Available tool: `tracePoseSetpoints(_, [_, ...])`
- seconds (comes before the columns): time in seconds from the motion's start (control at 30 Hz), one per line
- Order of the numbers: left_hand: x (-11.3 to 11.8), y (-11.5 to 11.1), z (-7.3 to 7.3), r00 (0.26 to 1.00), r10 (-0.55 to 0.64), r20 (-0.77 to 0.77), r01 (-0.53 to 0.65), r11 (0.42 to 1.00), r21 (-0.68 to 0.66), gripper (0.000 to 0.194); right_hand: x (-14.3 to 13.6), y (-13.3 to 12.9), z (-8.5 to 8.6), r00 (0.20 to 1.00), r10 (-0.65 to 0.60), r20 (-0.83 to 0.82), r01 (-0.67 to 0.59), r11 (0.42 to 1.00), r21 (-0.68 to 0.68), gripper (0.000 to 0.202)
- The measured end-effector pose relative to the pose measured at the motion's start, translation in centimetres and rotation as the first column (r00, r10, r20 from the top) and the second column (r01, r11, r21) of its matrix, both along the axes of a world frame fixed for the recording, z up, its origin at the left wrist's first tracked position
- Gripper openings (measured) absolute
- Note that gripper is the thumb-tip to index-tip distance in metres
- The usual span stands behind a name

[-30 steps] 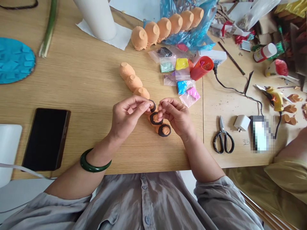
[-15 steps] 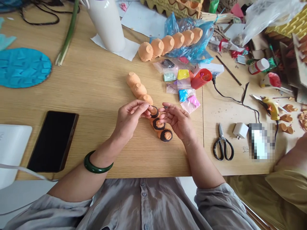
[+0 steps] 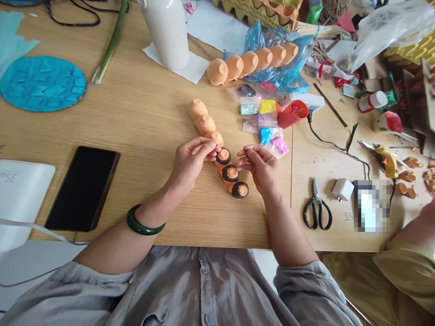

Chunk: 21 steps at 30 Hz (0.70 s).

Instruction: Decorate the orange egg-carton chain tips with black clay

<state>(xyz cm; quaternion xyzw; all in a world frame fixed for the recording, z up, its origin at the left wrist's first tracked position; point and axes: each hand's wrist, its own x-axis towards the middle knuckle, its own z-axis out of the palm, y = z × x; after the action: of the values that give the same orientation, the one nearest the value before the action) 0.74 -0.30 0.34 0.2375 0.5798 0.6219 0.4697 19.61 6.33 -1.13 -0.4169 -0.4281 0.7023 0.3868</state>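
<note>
A row of joined orange egg-carton cups [image 3: 205, 124] lies slantwise on the table in front of me. Three cups at its near end carry black rings [image 3: 232, 174] of what looks like soft clay around their orange tips. My left hand [image 3: 193, 160] is over the left side of the row, thumb and forefinger pinched together; anything between them is too small to make out. To the right of the ringed cups, my right hand [image 3: 260, 167] is raised with its thumb and fingertips pinched. Whatever it holds cannot be made out.
Small bags of coloured clay [image 3: 267, 108] and a red cup [image 3: 292, 113] stand beyond my right hand. Scissors [image 3: 316, 206], a white charger [image 3: 342, 189] and a yellow glue gun [image 3: 385, 158] lie to the right. A black phone [image 3: 83, 188] lies left. Someone's arm [image 3: 413, 226] is at the right edge.
The hands have moved a little apart, and the gap between them shows the ringed cups more fully. The whole view has shifted slightly, with the table's things appearing further right.
</note>
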Motion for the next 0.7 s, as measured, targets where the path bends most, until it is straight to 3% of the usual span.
tracePoseSetpoints(0.13, [0.2, 0.0, -0.3, 1.0, 0.023, 0.006, -0.023, 1.0, -0.02, 0.026, 0.1, 0.2, -0.2, 0.999, -0.024, -0.022, 0.023, 0.998, -0.061, 0.031])
tracePoseSetpoints(0.23, [0.4, -0.2, -0.5, 0.999, 0.015, -0.037, -0.016, 1.0, -0.015, 0.023, -0.2, 0.0, 0.0, 1.0, -0.015, 0.018, 0.015, 0.999, -0.03, 0.032])
tracePoseSetpoints(0.37, [0.7, -0.7, -0.5, 0.991, -0.045, -0.124, 0.052, 0.997, 0.053, 0.023, -0.4, -0.9, 0.6, 0.995, 0.041, 0.088, -0.054, 0.988, 0.143, 0.037])
tracePoseSetpoints(0.53, [0.9, -1.1, -0.3, 0.982, -0.138, -0.126, 0.148, 0.986, 0.075, 0.027, -0.4, -1.9, 1.5, 0.986, 0.05, 0.157, -0.108, 0.915, 0.389, 0.036])
tracePoseSetpoints(0.7, [0.9, -1.4, 0.3, 0.965, -0.205, -0.166, 0.215, 0.975, 0.048, 0.033, -0.6, -2.4, 0.9, 0.977, 0.057, 0.205, -0.154, 0.856, 0.494, 0.04])
